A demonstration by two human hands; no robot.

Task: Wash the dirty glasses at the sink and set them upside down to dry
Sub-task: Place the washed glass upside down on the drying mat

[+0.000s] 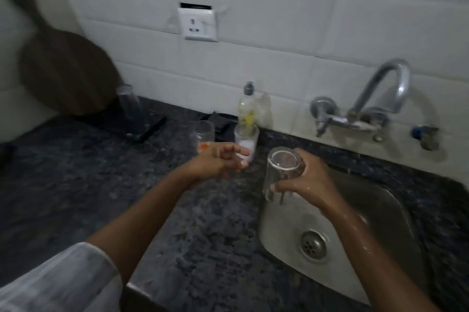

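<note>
White tiles back a dark speckled surface point(76, 184) with a steel sink point(286, 220) sunk in at 4 o'clock. My right hand point(308, 179) wraps its grip around a clear glass point(283, 172), held upside down over the sink's near-left rim, wet fingers point(281, 187) pressed on its lower wall. My left hand point(220, 161) hovers at the centre, fingers loosely curled and spread, pinching nothing. Just beyond it at 12 o'clock stand two dirty glasses: one with orange residue point(203, 137), one with milky residue point(246, 142). A soap bottle point(246, 106) stands behind them against the tiles. At 10 o'clock another glass point(128, 102) rests on a dark mat point(152, 126), near a wooden board point(63, 70). The tap point(380, 93) sits at 2 o'clock.
</note>
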